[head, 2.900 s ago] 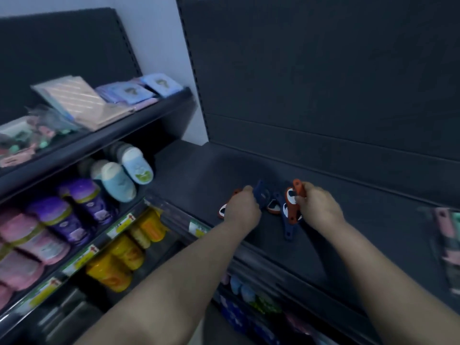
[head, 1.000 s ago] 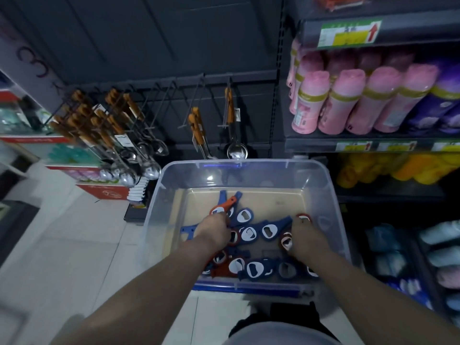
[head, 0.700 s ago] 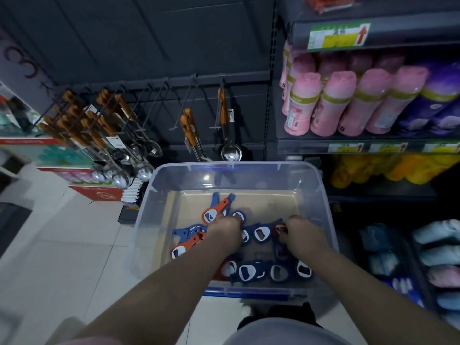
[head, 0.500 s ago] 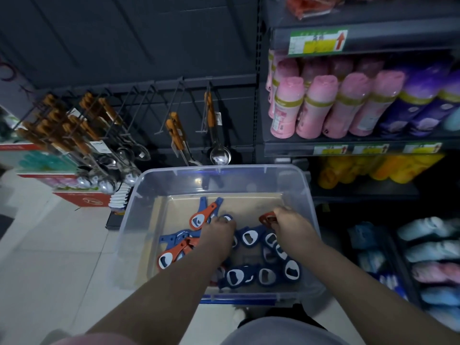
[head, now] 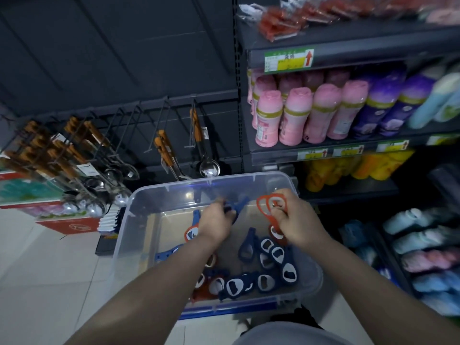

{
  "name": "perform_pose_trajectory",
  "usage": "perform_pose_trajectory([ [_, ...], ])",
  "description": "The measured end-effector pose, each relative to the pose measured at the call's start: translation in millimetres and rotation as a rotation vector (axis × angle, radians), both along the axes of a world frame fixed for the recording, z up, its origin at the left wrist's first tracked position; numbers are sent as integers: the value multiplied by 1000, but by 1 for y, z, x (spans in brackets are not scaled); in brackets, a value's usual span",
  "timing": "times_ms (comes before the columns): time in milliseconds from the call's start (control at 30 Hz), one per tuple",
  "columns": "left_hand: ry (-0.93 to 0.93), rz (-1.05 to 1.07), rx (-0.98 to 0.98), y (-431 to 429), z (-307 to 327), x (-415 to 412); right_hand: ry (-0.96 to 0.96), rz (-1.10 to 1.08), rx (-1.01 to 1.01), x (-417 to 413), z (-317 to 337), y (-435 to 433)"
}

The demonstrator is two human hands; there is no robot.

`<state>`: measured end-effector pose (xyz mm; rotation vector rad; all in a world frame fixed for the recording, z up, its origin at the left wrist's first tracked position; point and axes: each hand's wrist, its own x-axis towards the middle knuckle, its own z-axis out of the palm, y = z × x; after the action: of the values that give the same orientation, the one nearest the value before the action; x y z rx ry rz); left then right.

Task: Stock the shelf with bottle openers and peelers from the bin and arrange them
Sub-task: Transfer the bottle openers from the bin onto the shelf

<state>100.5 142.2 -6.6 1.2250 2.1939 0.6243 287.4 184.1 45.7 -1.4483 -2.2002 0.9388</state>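
Orange openers (head: 264,204) in right hand (head: 297,221), blurry blue openers (head: 237,207) in left hand (head: 216,223)

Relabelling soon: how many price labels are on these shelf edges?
4 clearly: one price label on the upper shelf edge, and three on the edge under the pink bottles. A blurred fifth may sit far right.

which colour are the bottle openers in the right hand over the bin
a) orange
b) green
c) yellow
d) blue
a: the right hand pinches orange bottle openers above the clear plastic bin, while the left hand grips a blue utensil.
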Motion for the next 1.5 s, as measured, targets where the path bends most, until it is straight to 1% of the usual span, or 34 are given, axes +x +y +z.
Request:
perform_pose_trajectory([
  [133,-144,-25,159,23,36,35,158,-191,77,30,21,2],
  [233,-210,-103,263,42,61,78,158,-321,132,63,35,6],
  [333,-184,-245,329,64,81,134,119,-478,211,111,50,9],
  [433,-150,-361,383,86,98,204,62,-649,279,177,66,8],
  [600,-234,-544,422,112,125,342,-67,-900,362,317,91,1],
  [700,-259,-672,434,118,140,430,-168,-1032,346,401,103,-6],
  [800,-228,-768,421,122,153,506,-225,-1135,293,472,111,-13],
  [900,-193,-837,353,128,153,565,-216,-1183,201,523,111,-19],
  [1033,-163,-924,236,131,138,617,-151,-1151,98,563,95,-17],
  [1200,-61,-977,228,136,123,647,-136,-1069,25,585,73,-6],
  [1267,-2,-981,239,140,120,651,-196,-1026,61,589,66,-4],
  [1400,208,-954,295,145,115,648,-479,-982,182,596,62,-4],
  [1500,231,-910,368,146,114,639,-599,-914,258,591,65,-1],
])
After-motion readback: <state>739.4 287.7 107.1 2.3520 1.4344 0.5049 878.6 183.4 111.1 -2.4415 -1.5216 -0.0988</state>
